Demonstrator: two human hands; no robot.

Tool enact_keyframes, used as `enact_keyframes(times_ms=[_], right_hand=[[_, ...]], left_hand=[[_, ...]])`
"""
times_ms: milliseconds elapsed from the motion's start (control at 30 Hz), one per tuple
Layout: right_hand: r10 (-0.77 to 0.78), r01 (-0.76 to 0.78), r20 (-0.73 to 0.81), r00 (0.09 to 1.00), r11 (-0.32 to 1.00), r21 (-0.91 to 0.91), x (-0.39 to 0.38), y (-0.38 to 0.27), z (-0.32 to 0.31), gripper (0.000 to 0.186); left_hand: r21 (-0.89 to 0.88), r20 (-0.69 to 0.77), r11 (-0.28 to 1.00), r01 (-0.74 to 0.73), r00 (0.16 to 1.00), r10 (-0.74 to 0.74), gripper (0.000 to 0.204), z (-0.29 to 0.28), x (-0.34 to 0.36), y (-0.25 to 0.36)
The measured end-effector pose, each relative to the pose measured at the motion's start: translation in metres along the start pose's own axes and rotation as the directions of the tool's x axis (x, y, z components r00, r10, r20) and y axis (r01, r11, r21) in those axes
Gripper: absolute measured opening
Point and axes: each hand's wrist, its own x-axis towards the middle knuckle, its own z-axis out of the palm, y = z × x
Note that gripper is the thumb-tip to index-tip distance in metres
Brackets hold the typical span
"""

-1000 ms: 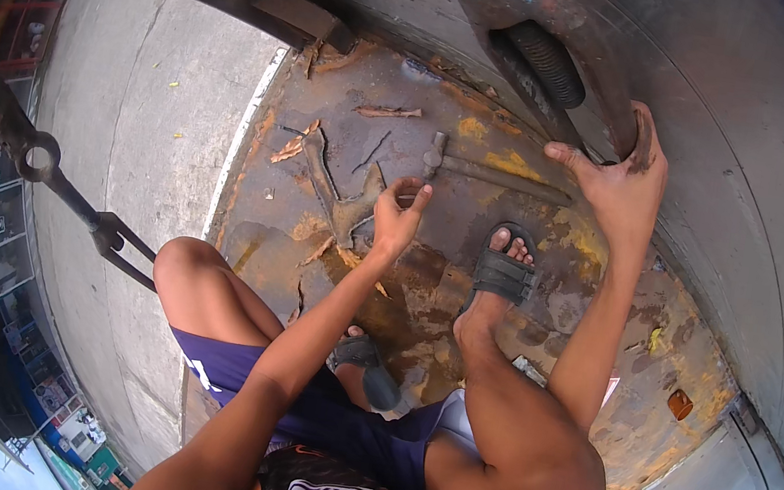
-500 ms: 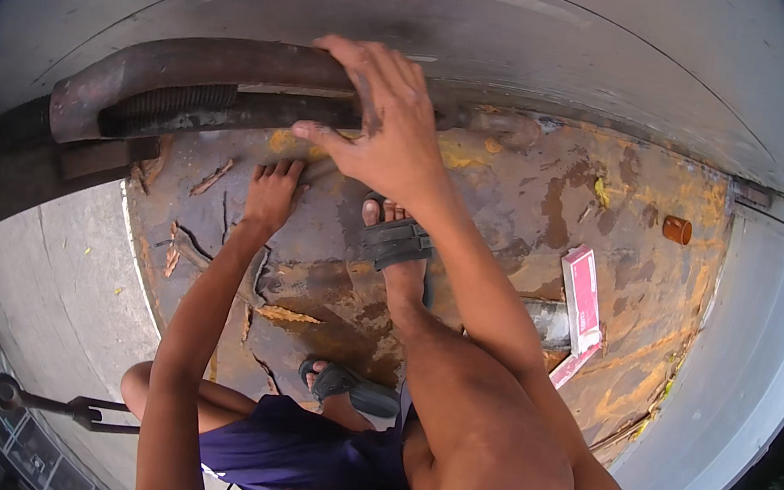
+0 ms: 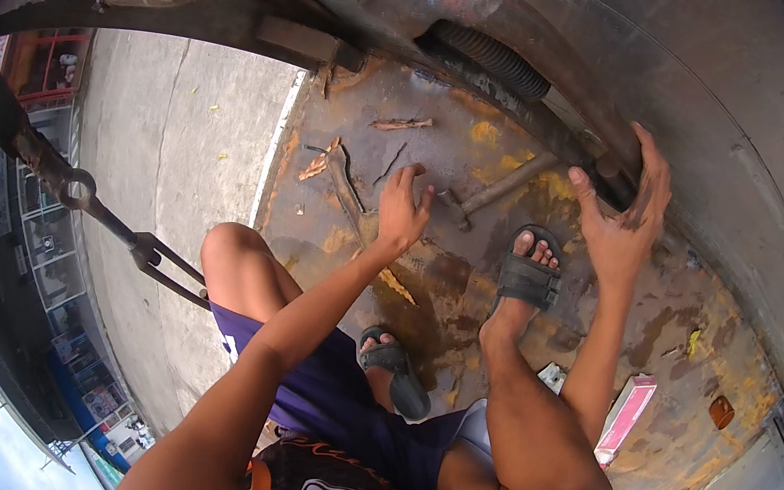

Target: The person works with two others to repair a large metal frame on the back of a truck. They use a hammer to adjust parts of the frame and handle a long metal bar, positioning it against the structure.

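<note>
My right hand (image 3: 625, 213) is wrapped over the end of a thick, rusty metal pipe (image 3: 551, 42). Its fingers lie on the far side and the thumb stands out on the near side; dark smudges mark the hand. Below the pipe runs a dark bar (image 3: 521, 111). My left hand (image 3: 403, 215) is over the rusty metal floor plate (image 3: 438, 277), fingers slightly bent and apart, holding nothing. Close to its fingertips lies a hammer-like tool (image 3: 513, 182), its handle slanting toward the pipe's end. Whether the left fingers touch the floor, I cannot tell.
A grey metal wall (image 3: 730, 122) curves along the right. Dry leaves and sticks (image 3: 345, 183) lie on the plate. Near my right leg are a pink and white box (image 3: 626, 418) and a brown cup-like piece (image 3: 721, 413). A forked metal rod (image 3: 146, 251) juts in from the left.
My view has turned left, so the pipe and floor appear rotated and further right. My left hand has shifted, and the hammer-like tool now shows beside it. My right hand stays on the pipe.
</note>
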Motion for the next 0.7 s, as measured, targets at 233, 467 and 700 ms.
enact_keyframes(times_ms=[233,467,700], right_hand=[[0.001,0.021,-0.082,0.997,0.961,0.275,0.0,0.004,-0.005,0.072],[0.272,-0.036,-0.315,0.909,0.804,0.593,-0.011,0.001,-0.029,0.038],[0.08,-0.039,-0.049,0.996,0.824,0.565,-0.044,-0.019,-0.005,0.018]], left_hand=[[0.35,0.173,0.936,-0.034,0.984,-0.029,0.062,-0.03,-0.042,-0.071],[0.28,0.286,0.959,-0.046,0.958,-0.037,0.024,-0.031,-0.033,-0.091],[0.156,0.293,0.988,-0.007,0.955,-0.04,0.015,-0.031,-0.059,-0.07]])
